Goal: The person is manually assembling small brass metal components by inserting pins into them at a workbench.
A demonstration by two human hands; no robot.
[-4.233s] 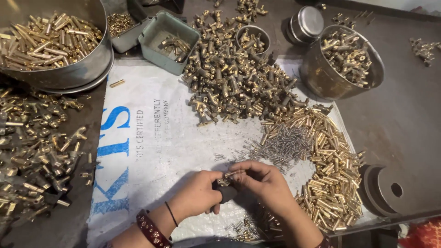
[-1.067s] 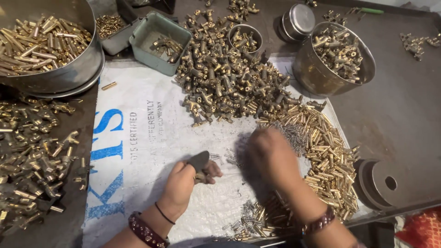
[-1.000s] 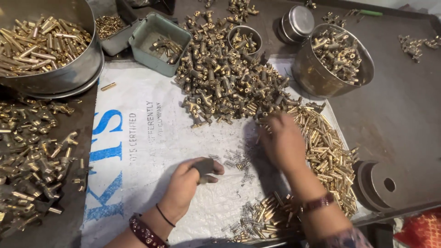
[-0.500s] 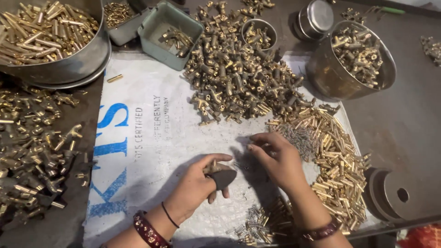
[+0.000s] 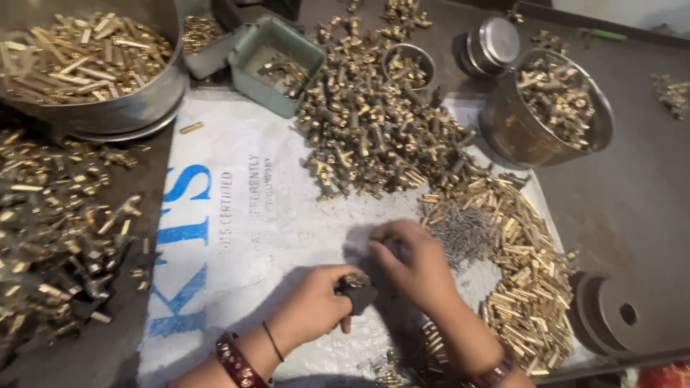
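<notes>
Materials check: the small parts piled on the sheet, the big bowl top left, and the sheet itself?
Parts: probably brass, yellow-gold with a bright metallic shine.
Bowl: looks like steel or aluminium, dull grey wall with soft reflections.
Sheet: seems a woven plastic sack, white, creased, printed in blue; the weave is too fine to confirm.

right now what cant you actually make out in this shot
- What the right hand pinches: head view, its own fingers cover it.
- Shape of the dark block in the left hand: head view, the left hand's fingers wrap most of it.
- Small springs beside the right hand: too fine to tell apart.
- Big steel bowl of brass pieces: cut off by the top edge.
- Grey discs: partly cut off at lower right.
</notes>
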